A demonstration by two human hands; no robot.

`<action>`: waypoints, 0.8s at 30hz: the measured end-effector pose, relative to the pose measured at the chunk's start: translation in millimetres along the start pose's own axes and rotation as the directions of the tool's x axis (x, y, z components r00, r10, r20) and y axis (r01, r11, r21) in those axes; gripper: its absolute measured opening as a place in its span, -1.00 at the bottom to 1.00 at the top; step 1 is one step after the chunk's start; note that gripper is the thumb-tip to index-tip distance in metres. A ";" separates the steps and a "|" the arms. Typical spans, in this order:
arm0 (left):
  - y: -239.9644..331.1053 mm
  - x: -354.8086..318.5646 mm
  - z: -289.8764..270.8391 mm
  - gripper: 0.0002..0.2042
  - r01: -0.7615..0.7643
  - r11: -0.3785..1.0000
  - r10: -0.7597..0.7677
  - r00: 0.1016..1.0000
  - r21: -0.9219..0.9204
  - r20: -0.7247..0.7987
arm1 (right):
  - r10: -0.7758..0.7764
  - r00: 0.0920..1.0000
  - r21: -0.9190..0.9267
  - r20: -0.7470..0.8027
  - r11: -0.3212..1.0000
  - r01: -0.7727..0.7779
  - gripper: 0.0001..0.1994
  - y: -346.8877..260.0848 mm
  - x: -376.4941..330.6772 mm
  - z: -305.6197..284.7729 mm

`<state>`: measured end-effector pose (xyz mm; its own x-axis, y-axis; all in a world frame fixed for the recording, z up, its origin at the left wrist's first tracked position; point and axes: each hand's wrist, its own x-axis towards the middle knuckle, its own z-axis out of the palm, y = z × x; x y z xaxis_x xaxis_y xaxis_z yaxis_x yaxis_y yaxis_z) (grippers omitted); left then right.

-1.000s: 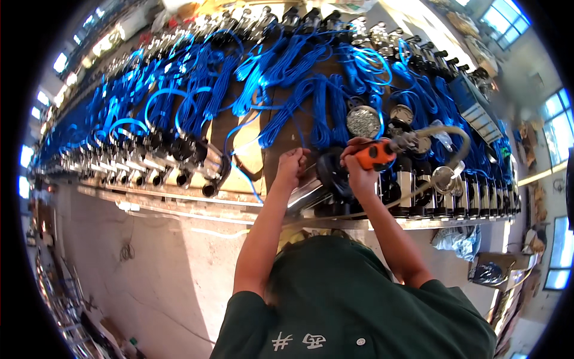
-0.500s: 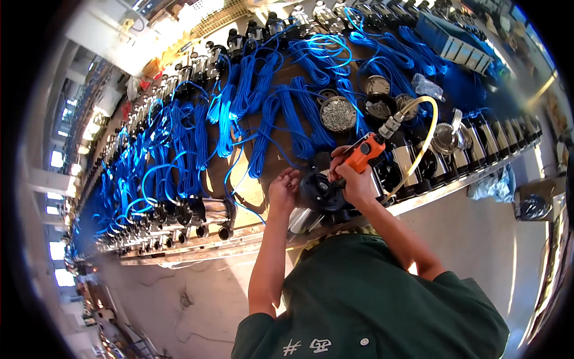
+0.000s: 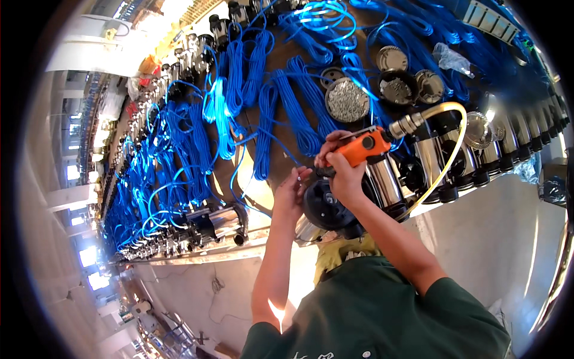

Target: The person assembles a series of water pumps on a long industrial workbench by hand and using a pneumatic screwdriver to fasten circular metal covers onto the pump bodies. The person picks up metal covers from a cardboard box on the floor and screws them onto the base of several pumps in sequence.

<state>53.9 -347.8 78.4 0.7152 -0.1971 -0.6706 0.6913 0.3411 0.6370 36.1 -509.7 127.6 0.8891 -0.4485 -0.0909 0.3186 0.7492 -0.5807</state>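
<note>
Orange power tool (image 3: pixel 362 148) is in the R hand (image 3: pixel 347 178), over the bench, just above a blk round housing (image 3: pixel 326 206) near the bench's front edge. R fingers wrap the body, firm grip; tool lies tilted, nose to the L, hose end up to the R. Metal coupling (image 3: pixel 405 125) sits on its rear, w/ a pale yellow hose (image 3: pixel 458 143) looping R and back down toward the front edge.

L hand (image 3: pixel 289 194) is up beside the tool's nose, L of the housing: fingers curled, tips drawn together. Can't tell if a small part is pinched b/w them. Also can't tell if the nose touches anything.

Behind the hands: round pan (image 3: pixel 347 100) full of small metal bits, w/ a dark bowl (image 3: pixel 397 87) to its R, also holding bits. Pale disc (image 3: pixel 392 58) near the bowl's far side; clear plastic bag (image 3: pixel 452 60) further R, blue bin (image 3: pixel 491 23) at far R.

Blue cable bundles (image 3: pixel 292 110) cover most of the bench (image 3: pixel 254 186), centre & L. Shiny metal cylinders (image 3: pixel 385 182) w/ blk ends line the front edge on the R; silver-and-blk units (image 3: pixel 220 222) line it on the L. Thin wire tangle (image 3: pixel 217 284) on the floor, lower L.
</note>
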 end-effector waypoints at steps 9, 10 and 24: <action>3.5 -11.5 8.7 -0.68 0.026 0.997 -0.030 0.997 -0.070 -0.064 | -0.004 0.999 -0.033 -0.034 0.999 0.003 -0.69 29.1 5.1 4.1; 4.2 -11.7 8.9 -0.68 0.026 0.997 -0.031 0.998 -0.074 -0.063 | -0.006 1.000 -0.038 -0.030 0.999 0.005 -0.69 28.9 6.2 5.0; 3.5 -12.1 11.4 -0.71 -0.011 0.999 0.008 0.997 -0.044 -0.083 | -0.019 0.999 -0.025 -0.044 1.000 0.018 -0.70 32.4 4.6 4.2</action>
<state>48.9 -354.7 93.1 0.7094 -0.1175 -0.6950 0.6780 0.3831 0.6273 51.9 -485.4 111.8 0.8677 -0.4835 -0.1156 0.3259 0.7288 -0.6022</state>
